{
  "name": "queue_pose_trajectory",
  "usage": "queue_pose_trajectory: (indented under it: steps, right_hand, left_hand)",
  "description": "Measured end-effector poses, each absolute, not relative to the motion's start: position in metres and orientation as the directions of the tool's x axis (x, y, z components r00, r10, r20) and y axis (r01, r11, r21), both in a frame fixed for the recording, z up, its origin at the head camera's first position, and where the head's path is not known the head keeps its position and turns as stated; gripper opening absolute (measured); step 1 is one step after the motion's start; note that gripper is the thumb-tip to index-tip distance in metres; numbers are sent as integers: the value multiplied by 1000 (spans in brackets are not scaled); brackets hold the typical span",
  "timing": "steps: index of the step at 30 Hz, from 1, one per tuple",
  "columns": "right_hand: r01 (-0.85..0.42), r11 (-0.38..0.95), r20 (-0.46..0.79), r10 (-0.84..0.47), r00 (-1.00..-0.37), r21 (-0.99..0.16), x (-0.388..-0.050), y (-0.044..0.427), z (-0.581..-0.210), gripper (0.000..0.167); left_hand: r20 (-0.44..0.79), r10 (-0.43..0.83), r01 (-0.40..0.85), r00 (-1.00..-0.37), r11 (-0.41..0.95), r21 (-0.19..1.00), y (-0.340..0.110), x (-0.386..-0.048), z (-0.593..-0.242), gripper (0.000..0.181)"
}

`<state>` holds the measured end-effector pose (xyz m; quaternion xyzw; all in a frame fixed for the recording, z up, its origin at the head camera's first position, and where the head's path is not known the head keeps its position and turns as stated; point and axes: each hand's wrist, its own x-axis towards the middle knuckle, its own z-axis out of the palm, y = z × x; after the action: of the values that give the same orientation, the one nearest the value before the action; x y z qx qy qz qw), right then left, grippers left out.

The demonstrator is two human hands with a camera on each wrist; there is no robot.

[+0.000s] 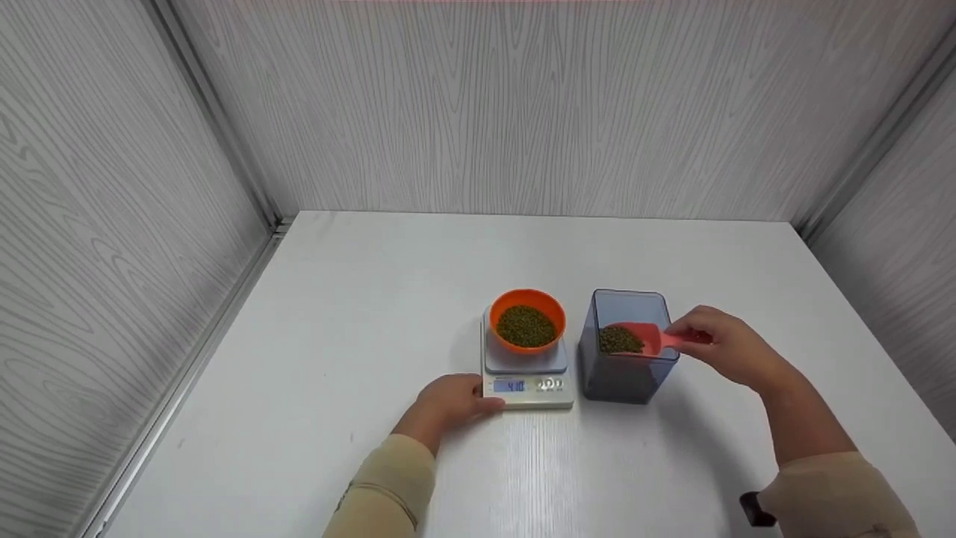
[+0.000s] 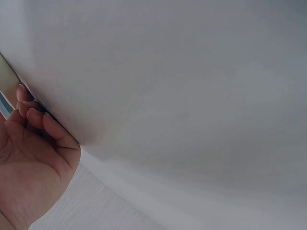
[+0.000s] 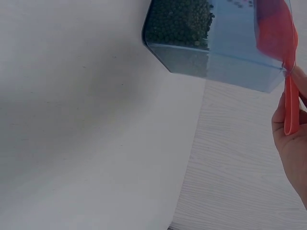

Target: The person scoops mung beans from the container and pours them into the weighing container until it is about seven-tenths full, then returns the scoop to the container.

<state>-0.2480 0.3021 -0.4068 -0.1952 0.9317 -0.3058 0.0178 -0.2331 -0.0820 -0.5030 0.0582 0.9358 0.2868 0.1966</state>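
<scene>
A white kitchen scale point(image 1: 529, 388) bears an orange bowl point(image 1: 528, 299) partly filled with small green beans point(image 1: 526, 326), which look like mung beans. Its display seems to read 410. My left hand point(image 1: 452, 397) grips the scale's front left corner, thumb on top; in the left wrist view the hand's fingers point(image 2: 55, 129) curl at its edge. To the right, a clear bluish square container point(image 1: 624, 381) stands upright. Inside its mouth is a red scoop point(image 1: 651, 340), loaded with green beans. My right hand point(image 1: 721, 342) pinches the scoop's handle point(image 3: 291, 108) over the container's right rim.
The white table point(image 1: 373, 299) has grey wood-grain panels around it: a back wall point(image 1: 478, 112), a left wall point(image 1: 97, 224) and a right wall point(image 1: 896, 224). More beans point(image 3: 177, 24) lie at the container's bottom. A small black object point(image 1: 756, 509) shows at the right sleeve.
</scene>
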Motion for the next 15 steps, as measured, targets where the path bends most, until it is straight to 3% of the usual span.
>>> queue_pose_trajectory:
  steps: [15]
  right_hand:
    - [-274,707,81,-294,-952,-652,-243,306,-414,21]
  left_hand:
    - [-351,222,-10,-909,833,553,-83,-234,-503,37]
